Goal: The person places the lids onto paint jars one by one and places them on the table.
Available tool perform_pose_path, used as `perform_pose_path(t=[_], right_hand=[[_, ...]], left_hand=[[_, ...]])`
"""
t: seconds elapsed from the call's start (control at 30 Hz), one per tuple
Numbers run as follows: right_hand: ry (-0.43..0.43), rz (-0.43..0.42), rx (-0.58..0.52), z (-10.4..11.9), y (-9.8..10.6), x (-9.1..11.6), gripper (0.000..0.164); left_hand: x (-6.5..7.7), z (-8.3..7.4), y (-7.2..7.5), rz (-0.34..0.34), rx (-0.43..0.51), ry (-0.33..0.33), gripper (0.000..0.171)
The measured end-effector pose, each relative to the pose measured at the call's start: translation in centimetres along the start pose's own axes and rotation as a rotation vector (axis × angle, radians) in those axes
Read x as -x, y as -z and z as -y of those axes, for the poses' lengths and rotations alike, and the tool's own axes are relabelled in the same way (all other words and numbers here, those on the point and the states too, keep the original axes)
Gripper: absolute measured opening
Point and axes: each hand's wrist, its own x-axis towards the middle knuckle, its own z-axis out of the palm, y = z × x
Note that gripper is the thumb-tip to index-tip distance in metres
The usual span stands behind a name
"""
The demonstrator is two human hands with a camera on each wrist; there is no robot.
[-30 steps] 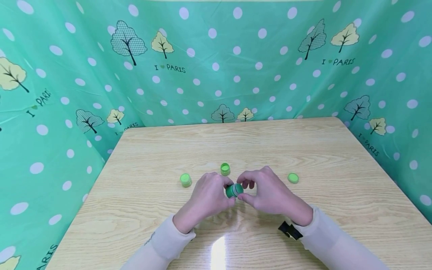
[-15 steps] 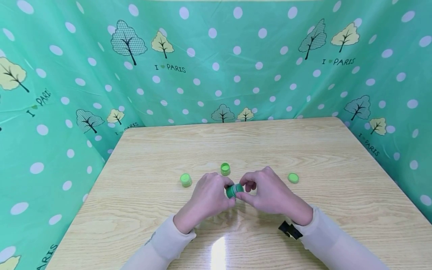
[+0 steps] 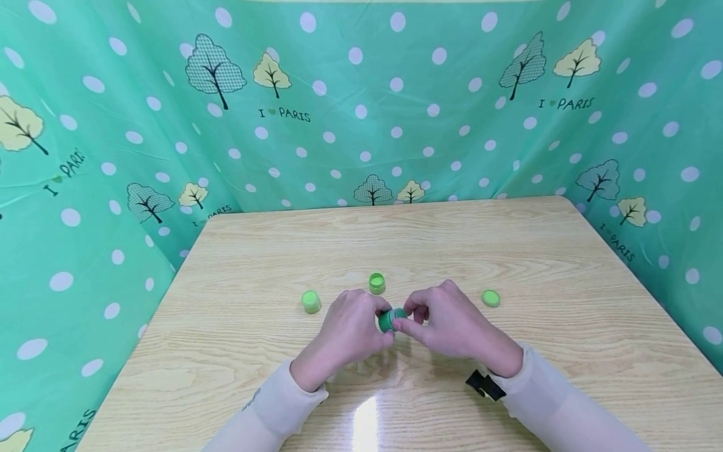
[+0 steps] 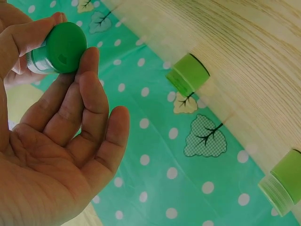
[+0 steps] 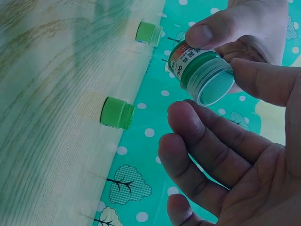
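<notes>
Tilted on its side above the table, a dark green paint jar [image 3: 386, 321] is gripped by my left hand [image 3: 353, 323] between thumb and fingers. Its printed label and clear-sided lid [image 5: 211, 84] show in the right wrist view. At that lid, my right hand [image 3: 454, 319] pinches with thumb and fingertips, while its other fingers curl loosely below. The green base of the dark green jar faces the left wrist view. Just beyond my hands stands a light green paint jar [image 3: 376, 284] without a lid.
A second light green jar [image 3: 310, 301], lid on, stands left of my left hand. To the right of my right hand lies a loose light green lid [image 3: 491, 298]. The wooden table [image 3: 384, 238] meets a green dotted curtain [image 3: 361, 94] at its back and sides.
My right thumb has slid a little to the left across the lid, and the right fingers have shifted slightly around it. My left hand and the jar stay nearly still.
</notes>
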Motion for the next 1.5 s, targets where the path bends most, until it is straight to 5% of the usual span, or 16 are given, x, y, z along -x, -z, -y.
perform_pose_path(t=[0.7, 1.5], right_hand=[[-0.065, 0.039, -0.022, -0.05, -0.22, -0.05, 0.041], [-0.094, 0.019, -0.008, 0.17, 0.22, 0.04, 0.045]], left_hand=[[0.05, -0.06, -0.04, 0.0, -0.013, -0.02, 0.014], [0.16, -0.2, 0.15, -0.001, -0.013, 0.002, 0.016]])
